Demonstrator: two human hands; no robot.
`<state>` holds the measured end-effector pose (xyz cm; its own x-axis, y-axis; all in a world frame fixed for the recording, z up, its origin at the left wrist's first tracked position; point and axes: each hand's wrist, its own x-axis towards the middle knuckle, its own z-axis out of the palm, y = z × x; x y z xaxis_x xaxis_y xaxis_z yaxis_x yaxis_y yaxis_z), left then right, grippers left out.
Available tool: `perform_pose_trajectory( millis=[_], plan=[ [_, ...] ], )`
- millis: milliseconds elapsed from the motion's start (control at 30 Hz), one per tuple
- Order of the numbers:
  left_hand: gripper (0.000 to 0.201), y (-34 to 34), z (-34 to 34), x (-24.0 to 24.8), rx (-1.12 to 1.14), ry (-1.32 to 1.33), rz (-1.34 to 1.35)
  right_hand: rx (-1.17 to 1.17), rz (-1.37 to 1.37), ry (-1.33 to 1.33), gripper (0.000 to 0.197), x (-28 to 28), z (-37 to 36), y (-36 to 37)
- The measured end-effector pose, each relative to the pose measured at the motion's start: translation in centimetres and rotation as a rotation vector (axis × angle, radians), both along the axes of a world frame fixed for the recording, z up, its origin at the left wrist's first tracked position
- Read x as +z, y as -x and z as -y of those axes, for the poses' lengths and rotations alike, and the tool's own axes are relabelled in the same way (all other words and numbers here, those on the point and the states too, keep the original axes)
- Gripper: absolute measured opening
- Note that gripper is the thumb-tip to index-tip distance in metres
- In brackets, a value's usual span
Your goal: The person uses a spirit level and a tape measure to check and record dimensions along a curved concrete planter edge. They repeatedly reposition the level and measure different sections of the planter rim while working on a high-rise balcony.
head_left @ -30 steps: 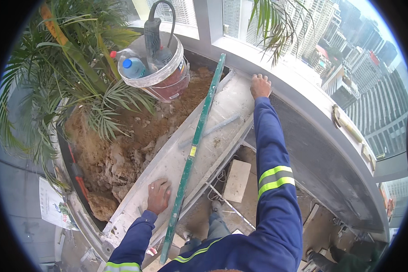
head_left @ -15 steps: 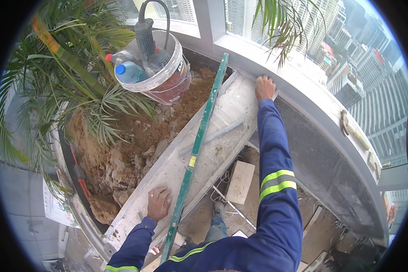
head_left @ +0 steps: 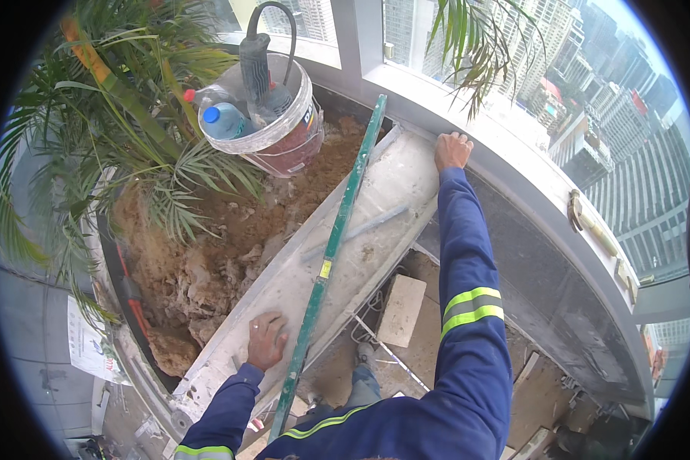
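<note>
A long pale stone slab [head_left: 280, 264] runs diagonally between the soil bed and the gap at its right. Across it lies a green spirit level [head_left: 337, 238] with a yellow vial, touched by neither hand. My left hand [head_left: 267, 341] lies palm down on the slab's near part, left of the level, fingers a little apart; it is open and wears a ring. At the far right corner, beside the window ledge, my right hand [head_left: 453, 151] is closed with curled fingers at the slab's edge. Its fingertips are hidden. A thin grey strip [head_left: 379, 222] also lies on the slab.
A white bucket [head_left: 303, 130] with a corded power tool [head_left: 257, 73] and a blue-capped bottle [head_left: 226, 123] stands on the soil [head_left: 207, 245], by palm fronds [head_left: 130, 107]. A hammer [head_left: 590, 222] lies on the window ledge [head_left: 506, 149]. Below is a loose block [head_left: 402, 310].
The view has shifted slightly. My right hand still grips at the far corner and my left hand still lies on the slab; the level stays across it.
</note>
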<state>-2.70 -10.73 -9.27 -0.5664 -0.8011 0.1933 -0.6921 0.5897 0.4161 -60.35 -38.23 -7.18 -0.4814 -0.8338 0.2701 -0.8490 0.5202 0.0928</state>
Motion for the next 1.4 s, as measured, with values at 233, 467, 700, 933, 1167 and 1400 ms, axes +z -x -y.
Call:
perform_pose_trajectory(
  millis=[233,467,700,933,1167,1400],
  plan=[
    [0.034,-0.1,-0.2,-0.1,0.001,-0.006,-0.006,-0.120,0.049,-0.014,0.021,-0.8,-0.9,1.0],
    [0.035,0.2,-0.2,-0.1,-0.008,0.008,-0.022,-0.121,0.097,0.014,0.022,2.4,-4.3,1.8],
    [0.036,-0.1,-0.4,0.2,-0.009,0.011,-0.013,0.107,0.258,-0.088,0.019,5.5,-9.0,-6.4],
    [0.036,-0.3,-0.4,0.2,-0.007,0.033,-0.026,0.175,0.256,-0.063,0.015,1.3,-9.3,-8.1],
    [0.032,-0.8,-0.8,-0.7,0.011,0.064,-0.042,0.173,0.282,0.020,0.025,3.4,-11.1,-8.9],
    [0.026,-1.5,-1.1,-1.4,0.025,0.002,-0.089,0.232,0.556,0.026,0.036,4.2,-18.5,-16.7]
  ],
)
